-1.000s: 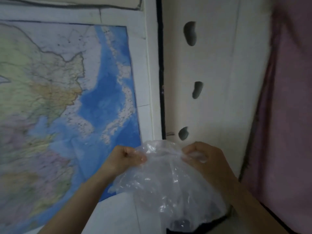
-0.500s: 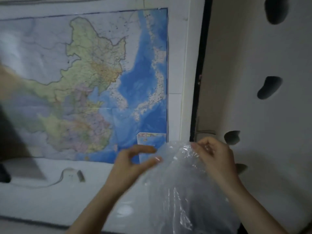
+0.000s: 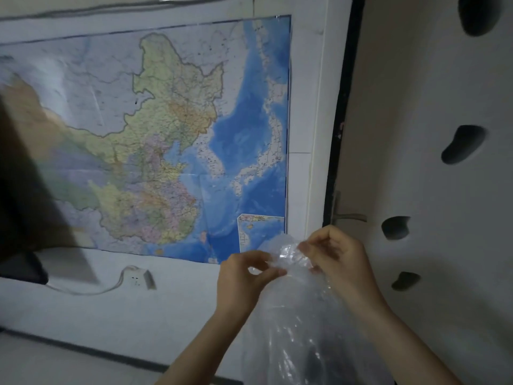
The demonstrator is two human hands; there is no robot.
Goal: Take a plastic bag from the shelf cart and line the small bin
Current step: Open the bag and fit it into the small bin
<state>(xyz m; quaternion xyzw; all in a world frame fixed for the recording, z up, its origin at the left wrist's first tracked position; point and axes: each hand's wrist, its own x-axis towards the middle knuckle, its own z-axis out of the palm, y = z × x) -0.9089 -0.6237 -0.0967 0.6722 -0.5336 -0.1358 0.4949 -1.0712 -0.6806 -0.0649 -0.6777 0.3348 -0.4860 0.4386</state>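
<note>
A clear, crinkled plastic bag (image 3: 299, 329) hangs in front of me at the lower middle of the head view. My left hand (image 3: 244, 282) pinches its top edge between thumb and fingers. My right hand (image 3: 336, 262) grips the same top edge just to the right, fingers curled on the film. Both hands are close together at the bag's mouth. The bag's lower part runs out of the frame. Neither the small bin nor the shelf cart is in view.
A large map (image 3: 166, 140) covers the wall ahead. Below it sits a white wall socket (image 3: 138, 279) with a cable. A white door (image 3: 433, 162) with dark oval holes and a metal handle (image 3: 347, 216) stands at right. A dark blurred object (image 3: 19, 190) fills the left edge.
The view has swung left, away from the door toward the map. My hands have drawn closer together on the bag's top edge, and my left fingers have closed on the film.
</note>
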